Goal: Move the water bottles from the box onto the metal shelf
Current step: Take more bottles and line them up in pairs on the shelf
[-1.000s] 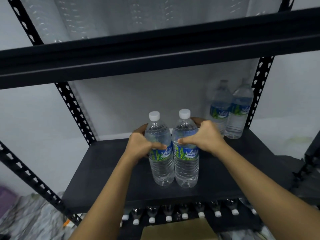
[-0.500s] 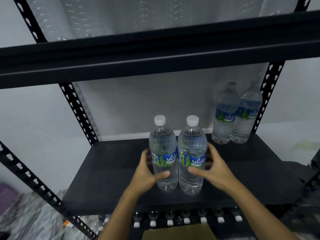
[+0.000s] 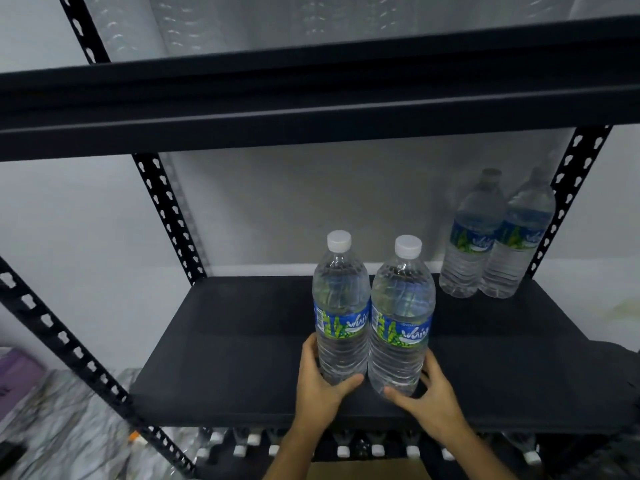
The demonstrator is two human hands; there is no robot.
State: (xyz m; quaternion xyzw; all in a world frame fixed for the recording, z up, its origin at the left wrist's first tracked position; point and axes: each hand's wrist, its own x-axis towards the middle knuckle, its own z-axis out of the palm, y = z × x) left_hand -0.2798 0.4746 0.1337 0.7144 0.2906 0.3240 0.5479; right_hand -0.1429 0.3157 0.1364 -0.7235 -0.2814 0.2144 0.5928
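Clear plastic in both hands: left hand (image 3: 318,393) cups the left bottle (image 3: 341,306) at its base, right hand (image 3: 433,403) curls round the right bottle (image 3: 401,313). Both water-filled, upright, caps up, touching, near front of black shelf (image 3: 225,341). Two more bottles (image 3: 474,237) far right.

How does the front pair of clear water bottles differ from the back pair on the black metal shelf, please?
The front pair stands near the shelf front, the back pair in its rear right corner. The left hand and right hand hold the front pair; the back pair is untouched. All upright.
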